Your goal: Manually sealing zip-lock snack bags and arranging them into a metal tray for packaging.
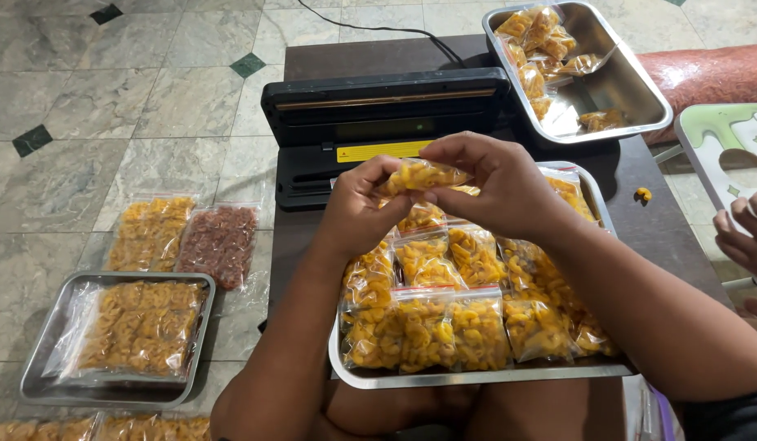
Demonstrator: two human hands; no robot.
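Snack pouch [423, 174] between left hand [358, 204], right hand [493, 184].

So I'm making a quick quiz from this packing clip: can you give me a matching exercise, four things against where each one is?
Things:
1. small pouch of yellow snacks
2. black sealing machine
3. reddish-brown packet
4. loose yellow piece

Places:
A. on the floor tiles, beside a yellow packet
B. alone on the dark table, right of the trays
C. between the left hand and right hand
D. at the back of the table, behind the full tray

Pairs: 1-C, 2-D, 3-A, 4-B
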